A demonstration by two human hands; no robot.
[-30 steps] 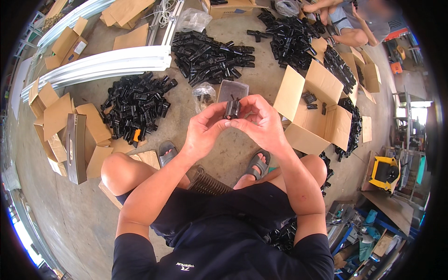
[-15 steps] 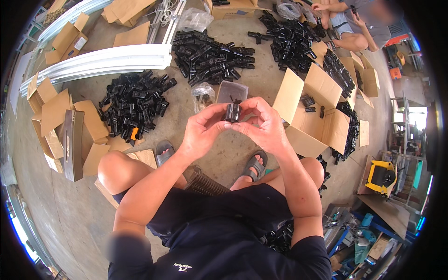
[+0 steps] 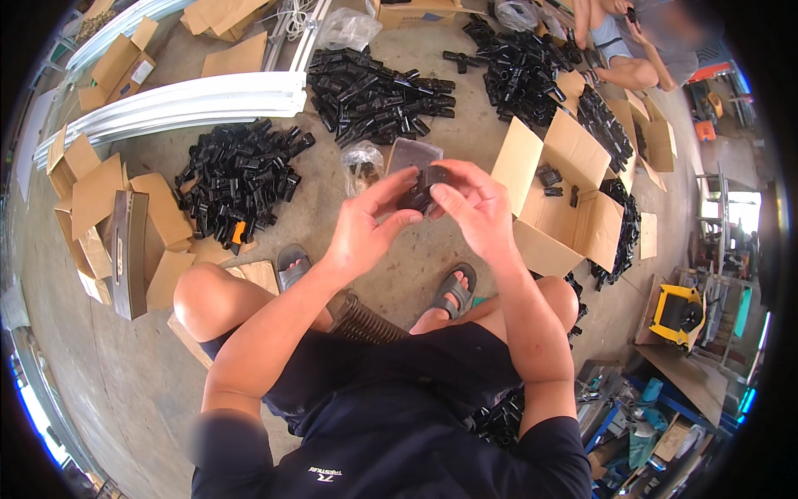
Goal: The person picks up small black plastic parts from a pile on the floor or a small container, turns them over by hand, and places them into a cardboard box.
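The black part (image 3: 414,200) is up on the near side of the gray tray (image 3: 414,152), overlapping its near edge in view. The right hand (image 3: 482,218) has its grip pinched around the part; the left hand (image 3: 362,231) curls its fingers beside it, thumb apart, and I cannot tell whether that grip holds it. Left of the tray, a plastic bag (image 3: 362,166) crowds that edge. Right of it stands the cardboard box (image 3: 553,220), flap spread. Nearer than the tray, bare floor (image 3: 397,264) gives open room.
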